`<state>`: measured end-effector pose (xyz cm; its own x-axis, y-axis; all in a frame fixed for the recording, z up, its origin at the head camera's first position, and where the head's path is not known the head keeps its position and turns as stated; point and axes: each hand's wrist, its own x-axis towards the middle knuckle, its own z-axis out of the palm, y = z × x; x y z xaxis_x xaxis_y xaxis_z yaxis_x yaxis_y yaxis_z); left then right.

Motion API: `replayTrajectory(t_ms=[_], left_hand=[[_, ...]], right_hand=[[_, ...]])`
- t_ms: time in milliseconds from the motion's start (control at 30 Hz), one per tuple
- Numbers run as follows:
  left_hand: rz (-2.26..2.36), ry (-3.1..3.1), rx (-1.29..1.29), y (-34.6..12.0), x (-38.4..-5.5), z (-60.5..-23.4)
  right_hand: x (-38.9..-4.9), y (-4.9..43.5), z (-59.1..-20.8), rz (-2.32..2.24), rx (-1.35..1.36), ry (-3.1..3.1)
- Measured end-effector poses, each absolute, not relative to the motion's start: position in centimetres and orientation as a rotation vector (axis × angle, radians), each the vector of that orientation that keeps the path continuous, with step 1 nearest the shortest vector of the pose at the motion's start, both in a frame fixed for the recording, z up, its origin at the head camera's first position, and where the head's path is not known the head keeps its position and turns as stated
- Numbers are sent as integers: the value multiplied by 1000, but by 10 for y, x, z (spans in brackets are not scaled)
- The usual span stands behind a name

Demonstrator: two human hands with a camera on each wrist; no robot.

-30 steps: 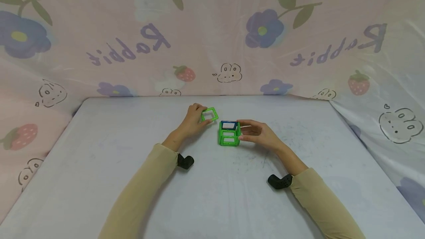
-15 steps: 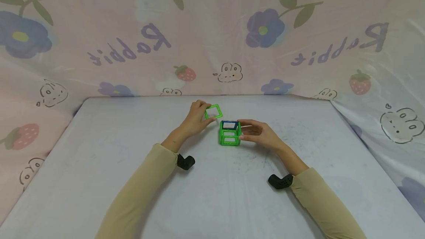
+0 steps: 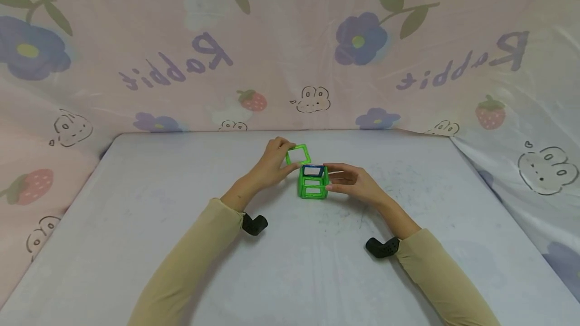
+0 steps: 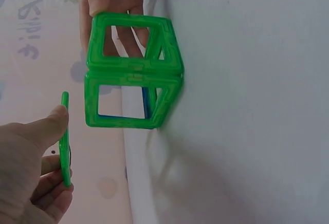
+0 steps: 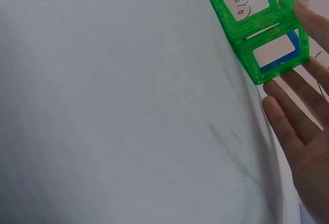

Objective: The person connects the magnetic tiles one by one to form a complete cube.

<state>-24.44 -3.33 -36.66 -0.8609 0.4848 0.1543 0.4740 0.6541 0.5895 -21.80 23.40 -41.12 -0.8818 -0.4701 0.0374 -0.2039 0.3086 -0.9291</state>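
My left hand (image 3: 272,164) pinches a green square magnetic tile (image 4: 65,142) by its edges between thumb and fingers; the left wrist view shows it edge-on. Just right of that tile, an open-topped box of magnetic tiles (image 4: 134,73) stands on the table. Its visible sides are green, apart from one blue tile (image 5: 294,49) at the far side. My right hand (image 3: 355,182) holds the box at its right side, thumb at the near corner and fingers toward the far one. A small gap separates the loose tile from the box in the left wrist view.
A white-covered table (image 3: 290,265) spreads around the hands. Behind it hangs a pink cloth (image 3: 281,64) with flowers and rabbits, reaching round both sides. Black angled devices (image 3: 255,224) sit at both wrists, by the beige sleeves (image 3: 186,260).
My left hand has carried the green tile rightward, to just beyond the box's far left corner. My right hand and the box have stayed in place.
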Motion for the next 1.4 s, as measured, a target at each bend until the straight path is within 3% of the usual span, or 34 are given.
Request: replayTrajectory(t_ms=[1400], left_hand=[[890,2696,1094,-12,-222,-361]], right_hand=[[-220,236,-415,-1604,-636,2335]])
